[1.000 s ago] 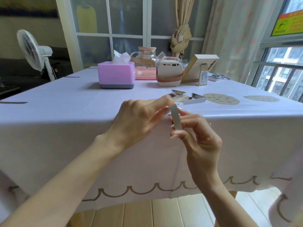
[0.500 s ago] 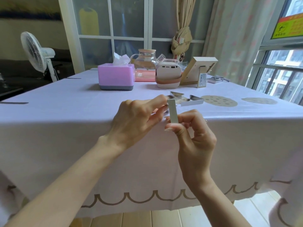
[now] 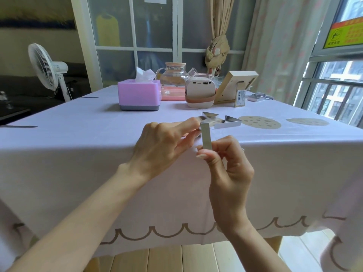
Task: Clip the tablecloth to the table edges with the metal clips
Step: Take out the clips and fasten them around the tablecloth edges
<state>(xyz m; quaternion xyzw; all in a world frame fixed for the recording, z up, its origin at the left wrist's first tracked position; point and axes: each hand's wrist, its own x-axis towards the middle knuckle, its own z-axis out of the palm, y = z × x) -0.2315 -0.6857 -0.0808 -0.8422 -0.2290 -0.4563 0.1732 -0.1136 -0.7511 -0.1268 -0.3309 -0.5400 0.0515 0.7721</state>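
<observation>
**Centre of frame:** metal clip, upright, where the tablecloth folds over the near edge. The left hand pinches its upper end with its fingertips; the right hand pinches its lower end between curled fingers and thumb.

**Just behind:** spare clips.

**Farther back:** tissue box, teapot, picture frame.

**Left of the hands:** bare cloth.

Smooth matt cloth tablecloth, shiny brushed-metal clip, glossy plastic tissue box, clear glass teapot.
</observation>
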